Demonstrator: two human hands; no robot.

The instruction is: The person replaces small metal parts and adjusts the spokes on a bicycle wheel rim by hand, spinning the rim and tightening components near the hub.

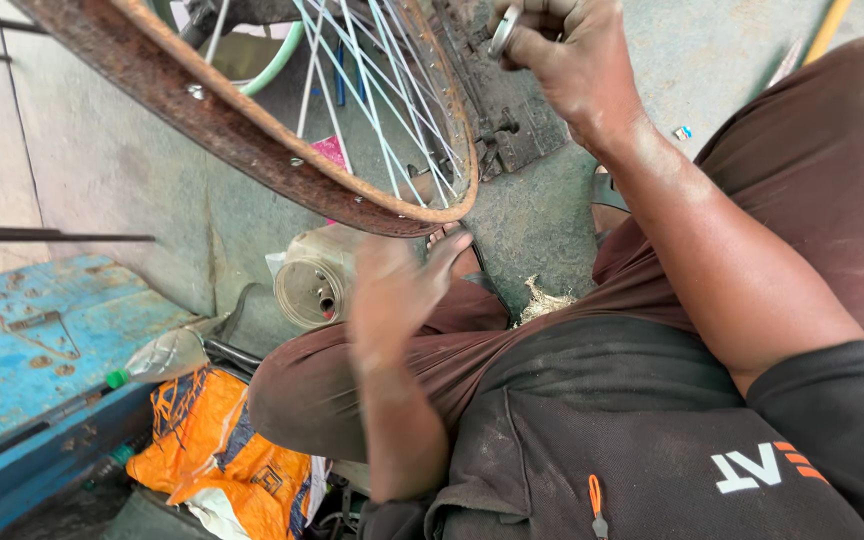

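Note:
A rusty bicycle wheel rim [252, 135] with thin silver spokes [382, 100] fills the top of the view, tilted. My left hand [402, 285] reaches up beneath the rim's lower edge, fingertips touching it. At the top, beside the spokes, my right hand [562, 50] is shut on a small metal spoke wrench [504, 30]. My knees and dark shirt sit below the wheel.
A blue metal box [32, 350] lies at the left. An orange patterned bag [217, 450] and a clear plastic bottle with a green cap [157, 358] lie beside my knee. A pale plastic jar [317, 280] lies on the concrete floor [112, 160]. A dark metal plate [512, 120] lies beyond the wheel.

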